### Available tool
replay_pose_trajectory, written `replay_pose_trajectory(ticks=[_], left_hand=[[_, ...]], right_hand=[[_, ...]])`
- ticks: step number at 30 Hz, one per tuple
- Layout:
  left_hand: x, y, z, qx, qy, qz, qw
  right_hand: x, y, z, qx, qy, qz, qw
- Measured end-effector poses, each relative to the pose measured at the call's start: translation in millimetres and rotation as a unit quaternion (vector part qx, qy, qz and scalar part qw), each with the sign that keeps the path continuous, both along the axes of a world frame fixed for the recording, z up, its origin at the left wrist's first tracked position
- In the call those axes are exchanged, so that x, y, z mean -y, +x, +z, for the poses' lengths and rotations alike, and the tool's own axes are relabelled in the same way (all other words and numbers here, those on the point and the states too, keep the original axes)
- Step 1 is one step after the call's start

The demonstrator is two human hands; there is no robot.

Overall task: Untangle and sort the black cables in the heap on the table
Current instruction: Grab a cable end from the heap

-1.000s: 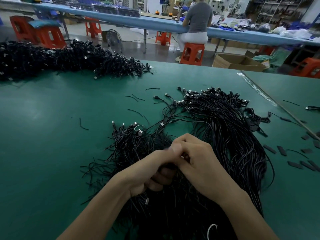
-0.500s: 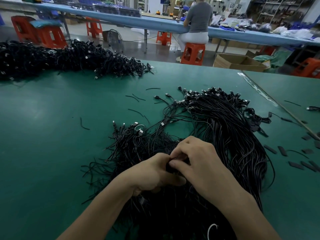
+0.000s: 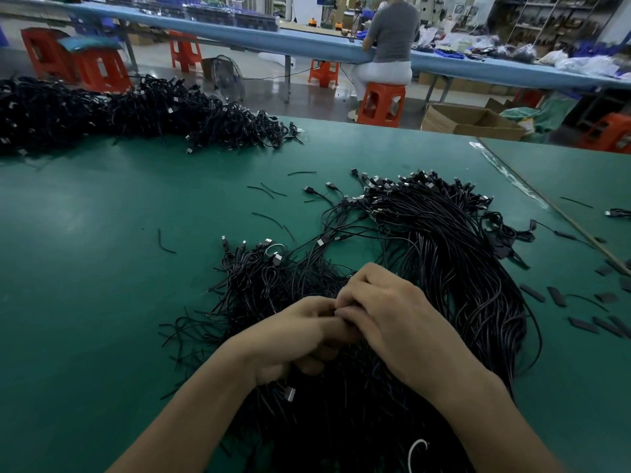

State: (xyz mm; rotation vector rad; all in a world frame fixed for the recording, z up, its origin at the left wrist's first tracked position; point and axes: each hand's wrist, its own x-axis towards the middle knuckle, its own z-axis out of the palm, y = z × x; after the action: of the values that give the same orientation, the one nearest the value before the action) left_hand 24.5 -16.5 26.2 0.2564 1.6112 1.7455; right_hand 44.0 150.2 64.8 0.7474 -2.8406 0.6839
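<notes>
Two bare hands, seen from the head camera, meet over the black cables (image 3: 461, 268), which lie in a broad heap on the green worktop (image 3: 102, 285), from its near edge up towards the middle and right. The left hand (image 3: 293, 336) has its fingers curled under and its thumb pushed forward. The right hand (image 3: 396, 322) arches over it, knuckles raised and fingertips tucked down against the left thumb. Both pinch closed on strands of the cables where they touch, though the strands themselves are hidden between the fingers. A metal-tipped plug (image 3: 290, 393) shows just below the left hand, and a thin white loop (image 3: 418, 452) lies among the cables at the near edge. The right part of the heap runs in long, roughly parallel lines with plugs gathered at its far end; the left part is a knotted tangle. Short black offcuts (image 3: 263, 192) lie scattered on the bare worktop beyond the heap, and flat black strips (image 3: 532, 292) lie near the right edge. A second heap (image 3: 143, 114) stretches along the far left edge. Beyond the worktop a person (image 3: 392, 32) sits on an orange stool (image 3: 380, 104) at a long blue bench (image 3: 222, 30)
</notes>
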Motion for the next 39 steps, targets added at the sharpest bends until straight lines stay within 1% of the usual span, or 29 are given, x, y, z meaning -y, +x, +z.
replay_pose_trajectory(ticks=[2,4,6,10,14,16,21,23,25,28,33,36,39], left_hand=[[2,-1,2,0.074,0.092,0.015,0.993],[5,-2,-1,0.088,0.145,0.033,0.985],[6,-1,-2,0.068,0.155,0.035,0.985],[5,-2,0,0.017,0.122,0.022,0.992],[5,0,2,-0.006,0.151,0.029,0.988],[5,0,3,0.014,0.174,0.049,0.983],[0,0,8,0.106,0.237,0.086,0.962],[-3,0,9,0.105,0.218,0.116,0.963],[-6,2,8,0.073,0.185,0.142,0.97],[-8,3,8,0.05,0.18,0.166,0.968],[-9,6,11,0.052,0.176,0.173,0.968],[-11,5,10,0.056,0.172,0.175,0.968],[-13,5,10,0.042,0.171,0.183,0.967]], right_hand=[[-4,-1,0,-0.012,-0.03,-0.003,0.999],[-8,-2,-1,-0.021,-0.058,-0.008,0.998],[-9,-2,-3,-0.037,-0.07,-0.009,0.997],[-9,-1,-6,-0.057,-0.082,-0.01,0.995],[-7,1,-7,-0.075,-0.092,-0.007,0.993],[-6,1,-9,-0.088,-0.091,-0.005,0.992],[-4,-1,-13,-0.103,-0.112,-0.024,0.988],[-2,-1,-14,-0.117,-0.111,-0.026,0.987],[-1,-1,-14,-0.133,-0.105,-0.023,0.985],[-3,-1,-11,-0.152,-0.077,-0.007,0.985],[-6,-5,-8,-0.188,-0.023,0.005,0.982],[-6,-6,-8,-0.185,-0.028,-0.001,0.982],[-2,-4,-12,-0.188,-0.044,-0.026,0.981]])
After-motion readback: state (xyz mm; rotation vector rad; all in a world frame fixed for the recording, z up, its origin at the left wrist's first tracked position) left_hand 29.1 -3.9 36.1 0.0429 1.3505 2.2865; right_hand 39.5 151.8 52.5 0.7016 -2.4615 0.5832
